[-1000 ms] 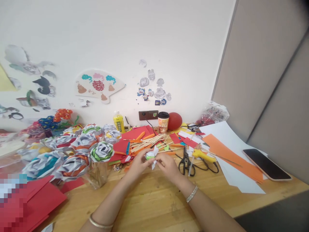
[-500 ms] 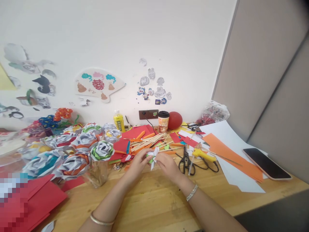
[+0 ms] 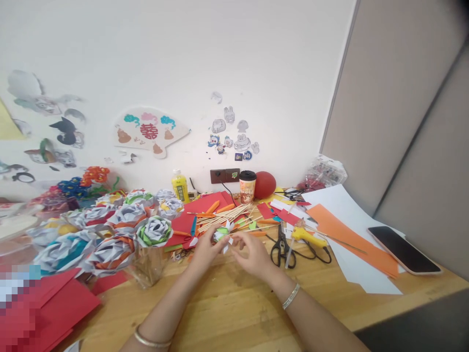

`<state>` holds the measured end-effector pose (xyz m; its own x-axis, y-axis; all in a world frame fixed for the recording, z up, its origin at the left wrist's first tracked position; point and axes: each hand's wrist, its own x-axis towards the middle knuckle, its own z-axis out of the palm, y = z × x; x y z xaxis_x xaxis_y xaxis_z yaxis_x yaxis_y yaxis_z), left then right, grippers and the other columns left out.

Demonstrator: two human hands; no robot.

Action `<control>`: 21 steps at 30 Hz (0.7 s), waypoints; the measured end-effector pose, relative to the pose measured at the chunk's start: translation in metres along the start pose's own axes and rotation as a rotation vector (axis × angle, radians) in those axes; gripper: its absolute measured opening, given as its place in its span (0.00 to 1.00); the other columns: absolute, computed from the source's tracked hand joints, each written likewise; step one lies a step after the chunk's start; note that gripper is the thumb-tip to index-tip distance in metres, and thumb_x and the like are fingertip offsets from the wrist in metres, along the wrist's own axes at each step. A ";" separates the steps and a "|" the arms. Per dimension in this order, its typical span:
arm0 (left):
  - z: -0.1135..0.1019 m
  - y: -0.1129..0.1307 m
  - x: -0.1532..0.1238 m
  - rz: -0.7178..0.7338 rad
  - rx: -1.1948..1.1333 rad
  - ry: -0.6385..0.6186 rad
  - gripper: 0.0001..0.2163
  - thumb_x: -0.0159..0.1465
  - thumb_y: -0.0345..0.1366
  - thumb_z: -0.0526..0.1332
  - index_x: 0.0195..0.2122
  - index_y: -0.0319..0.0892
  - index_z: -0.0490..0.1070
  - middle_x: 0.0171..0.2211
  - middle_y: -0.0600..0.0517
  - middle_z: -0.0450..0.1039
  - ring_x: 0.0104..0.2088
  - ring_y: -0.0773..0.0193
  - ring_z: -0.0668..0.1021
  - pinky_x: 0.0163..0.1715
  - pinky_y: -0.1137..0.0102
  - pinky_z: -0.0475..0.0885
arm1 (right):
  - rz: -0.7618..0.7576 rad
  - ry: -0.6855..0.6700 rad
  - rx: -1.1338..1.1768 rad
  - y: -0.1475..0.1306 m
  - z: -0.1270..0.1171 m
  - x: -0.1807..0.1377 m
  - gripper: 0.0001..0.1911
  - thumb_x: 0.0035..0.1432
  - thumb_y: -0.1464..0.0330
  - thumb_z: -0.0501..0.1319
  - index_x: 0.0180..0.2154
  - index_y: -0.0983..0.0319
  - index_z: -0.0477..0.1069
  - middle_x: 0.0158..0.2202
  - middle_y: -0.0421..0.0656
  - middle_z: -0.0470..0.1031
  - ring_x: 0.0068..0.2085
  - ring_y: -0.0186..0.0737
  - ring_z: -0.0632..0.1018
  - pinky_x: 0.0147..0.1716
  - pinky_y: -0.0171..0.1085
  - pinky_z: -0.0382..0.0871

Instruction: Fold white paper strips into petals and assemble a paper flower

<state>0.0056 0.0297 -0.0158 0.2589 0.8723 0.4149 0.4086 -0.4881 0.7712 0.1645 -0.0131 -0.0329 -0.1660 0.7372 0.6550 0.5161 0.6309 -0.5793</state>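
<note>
My left hand (image 3: 205, 247) is closed around a small folded paper flower (image 3: 223, 233), white with green, held just above the table. At its right side my right hand (image 3: 252, 254) has curled fingers, with the fingertips at one white petal tip. Part of the flower is hidden by my left fingers. Beyond it lies a pile of thin wooden sticks (image 3: 224, 218). A finished green and white paper rose (image 3: 155, 231) stands to the left in a clear cup (image 3: 148, 269).
Black scissors (image 3: 281, 248) and a yellow glue gun (image 3: 309, 236) with its cable lie right of my hands. Farther right are orange paper (image 3: 351, 239) and a phone (image 3: 405, 249). Several paper roses and red sheets (image 3: 69, 313) occupy the left. A lidded cup (image 3: 247, 188) stands behind.
My left hand has shifted slightly left with the paper flower and turned it. My right hand's fingers have drawn a little away from its middle to its outer edge.
</note>
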 end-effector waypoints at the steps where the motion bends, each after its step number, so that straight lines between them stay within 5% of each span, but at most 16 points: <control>1: 0.000 0.001 0.000 -0.010 0.029 -0.023 0.18 0.55 0.44 0.57 0.42 0.39 0.66 0.36 0.48 0.73 0.30 0.61 0.74 0.28 0.69 0.69 | -0.022 -0.030 -0.055 0.000 0.001 0.000 0.15 0.50 0.70 0.61 0.42 0.60 0.64 0.36 0.42 0.72 0.35 0.38 0.72 0.35 0.36 0.65; 5: 0.000 0.002 -0.003 -0.013 0.051 -0.116 0.19 0.55 0.44 0.57 0.46 0.40 0.64 0.37 0.48 0.72 0.28 0.62 0.73 0.28 0.69 0.68 | -0.057 -0.058 -0.140 0.002 0.002 0.001 0.08 0.53 0.70 0.59 0.38 0.62 0.68 0.32 0.43 0.73 0.33 0.38 0.72 0.34 0.36 0.65; 11: 0.001 -0.002 -0.003 0.089 -0.052 -0.106 0.15 0.54 0.41 0.59 0.42 0.41 0.66 0.42 0.46 0.70 0.43 0.57 0.71 0.42 0.66 0.65 | -0.122 -0.049 -0.110 0.005 0.001 0.001 0.07 0.59 0.70 0.52 0.33 0.62 0.69 0.31 0.44 0.73 0.33 0.38 0.73 0.34 0.35 0.65; 21: -0.004 0.008 -0.002 0.076 -0.160 -0.128 0.10 0.56 0.40 0.57 0.36 0.41 0.67 0.34 0.51 0.70 0.35 0.62 0.72 0.37 0.69 0.67 | -0.171 -0.028 -0.093 0.006 0.002 -0.002 0.10 0.61 0.68 0.49 0.34 0.61 0.68 0.30 0.43 0.72 0.33 0.37 0.72 0.34 0.35 0.66</control>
<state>0.0048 0.0239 -0.0082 0.3970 0.8171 0.4180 0.2418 -0.5324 0.8112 0.1663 -0.0102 -0.0382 -0.2802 0.6283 0.7258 0.5533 0.7236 -0.4128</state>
